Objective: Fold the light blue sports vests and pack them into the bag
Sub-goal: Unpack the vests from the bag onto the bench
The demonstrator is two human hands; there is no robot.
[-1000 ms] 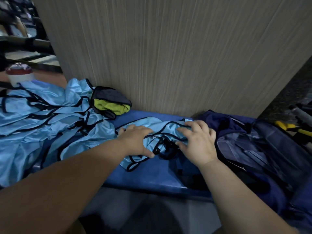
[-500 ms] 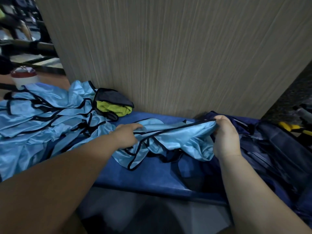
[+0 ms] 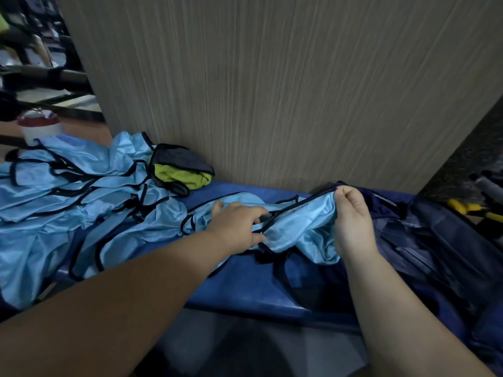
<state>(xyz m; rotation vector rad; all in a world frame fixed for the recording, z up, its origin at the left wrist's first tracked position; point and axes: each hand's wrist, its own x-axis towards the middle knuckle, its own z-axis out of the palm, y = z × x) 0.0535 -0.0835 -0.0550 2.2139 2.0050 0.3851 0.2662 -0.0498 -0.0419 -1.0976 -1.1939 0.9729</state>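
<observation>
Pinching the black-trimmed edge of a light blue sports vest [image 3: 299, 224], the right hand [image 3: 351, 221] holds it above the blue surface [image 3: 245, 289]. The left hand [image 3: 239, 227] has its grip clamped on the vest's trim. The navy bag [image 3: 435, 240] lies just beside.

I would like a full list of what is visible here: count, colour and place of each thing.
held vest: one, light blue with black trim, between both hands
vest pile: several, light blue, left on the bench
bag: one, dark navy, right
bench: one, blue, under the vests
pouch: one, black and lime, against the panel
panel: one, beige, behind
cup: one, white with red lid, far left
tool: count unclear, yellow handles, far right
left hand: one, grips the held vest
right hand: one, pinches its upper edge
</observation>
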